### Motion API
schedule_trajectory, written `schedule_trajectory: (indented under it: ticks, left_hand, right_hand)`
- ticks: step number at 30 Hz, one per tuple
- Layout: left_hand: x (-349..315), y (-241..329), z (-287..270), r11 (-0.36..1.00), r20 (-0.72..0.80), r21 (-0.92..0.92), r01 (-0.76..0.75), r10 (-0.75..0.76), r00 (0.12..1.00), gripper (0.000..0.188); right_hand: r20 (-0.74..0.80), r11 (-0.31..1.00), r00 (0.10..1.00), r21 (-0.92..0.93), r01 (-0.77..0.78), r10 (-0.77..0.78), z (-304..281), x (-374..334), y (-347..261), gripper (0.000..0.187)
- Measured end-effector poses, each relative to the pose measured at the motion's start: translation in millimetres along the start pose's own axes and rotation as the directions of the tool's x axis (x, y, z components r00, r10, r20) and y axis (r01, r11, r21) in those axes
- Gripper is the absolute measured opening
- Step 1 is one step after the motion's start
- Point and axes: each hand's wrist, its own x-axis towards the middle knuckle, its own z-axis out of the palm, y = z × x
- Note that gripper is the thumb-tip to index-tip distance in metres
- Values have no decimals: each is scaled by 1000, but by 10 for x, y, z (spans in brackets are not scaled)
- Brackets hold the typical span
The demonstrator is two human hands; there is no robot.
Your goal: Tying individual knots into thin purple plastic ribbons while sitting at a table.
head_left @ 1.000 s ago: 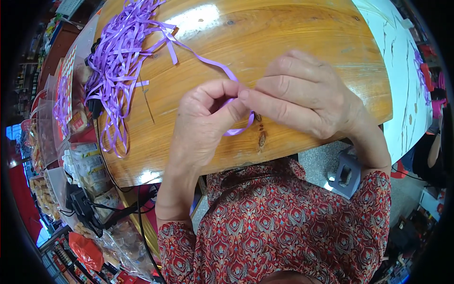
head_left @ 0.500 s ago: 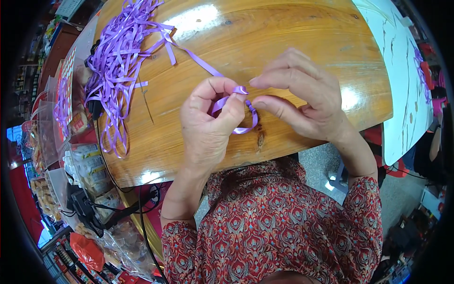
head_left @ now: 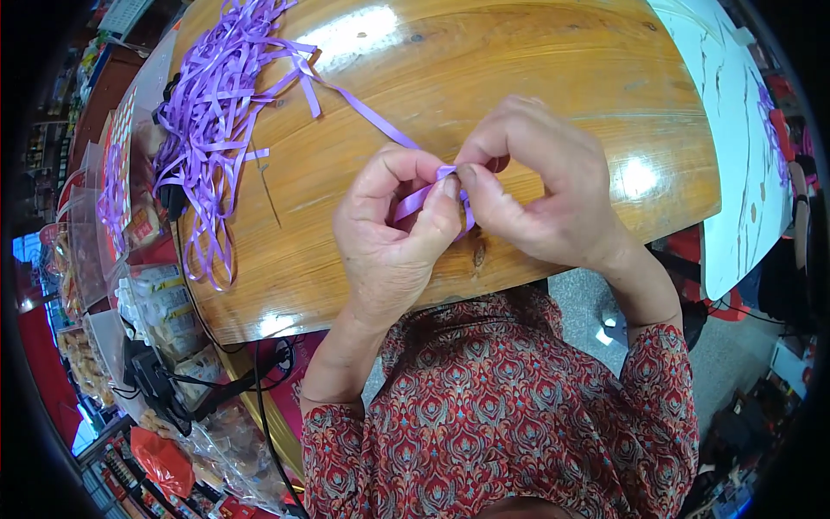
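Observation:
A purple satin ribbon [head_left: 373, 118] runs from the heap at the far left to my two hands above the wooden table. My left hand [head_left: 393, 208] is closed, pinching a fold of it between thumb and bent index finger. Against those fingertips, my right hand [head_left: 536, 186] is closed too, its thumb and index finger gripping the ribbon at the same spot. A loop of ribbon hangs below and behind the fingers, partly hidden by them. The tangled heap of purple ribbons [head_left: 212, 112] lies untouched on the table.
The glossy wooden table [head_left: 562, 69] reaches close to my body. Beside the heap lies a thin dark stick-like piece [head_left: 271, 195]. Packaged goods [head_left: 164, 303] and black cables [head_left: 156, 389] crowd the left side. A white marbled table [head_left: 735, 156] adjoins at the right.
My right hand has moved left and its fingers have closed on the ribbon at my left fingertips. The left hand has shifted slightly right, and the hanging loop is now more covered.

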Motion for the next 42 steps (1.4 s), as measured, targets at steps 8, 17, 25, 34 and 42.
schedule_trajectory:
  ticks: [8,17,25,34,42]
  left_hand:
    - [29,-108,-44,922,141,-385,22,36,989,10]
    - [36,-105,-40,864,135,-499,68,0,991,11]
    - [24,-98,-41,853,118,-520,53,10,993,10]
    - [32,-88,-102,795,221,-575,193,-76,972,10]
    - [42,-128,-100,699,302,-651,297,-121,946,11]
  right_hand:
    - [378,448,772,649,-615,511,-12,-5,3,8]
    - [-37,900,980,404,-166,198,86,-66,24,13]
    - [-53,940,993,331,-80,104,54,-62,-22,18]
    - [-106,981,990,160,112,-95,39,-30,43,20]
    - [-52,970,968,-1,245,-245,-7,-18,97,26]
